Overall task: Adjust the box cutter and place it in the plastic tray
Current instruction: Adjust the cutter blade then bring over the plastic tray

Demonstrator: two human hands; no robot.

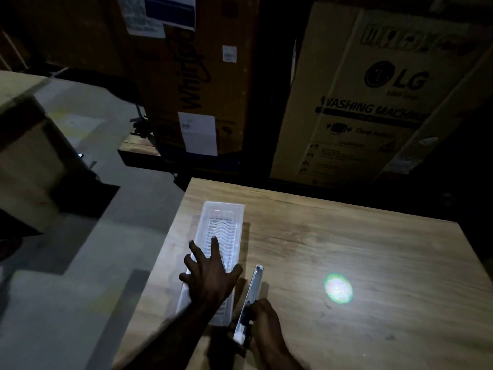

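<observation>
A long clear plastic tray [223, 212] with a ribbed floor lies on the left part of the wooden table [346, 249]. My left hand [210, 276] hovers over or rests on the tray's near half, fingers spread, holding nothing. Just right of the tray is a long slim box cutter [253, 289], silvery, pointing away from me. My right hand [266, 324] grips its near end; whether the cutter touches the table I cannot tell.
A bright round spot of light [338, 289] falls on the table to the right. Beyond the table's far edge stand large cardboard appliance boxes [373, 89]. The floor [93, 249] drops away left of the table. The scene is dim.
</observation>
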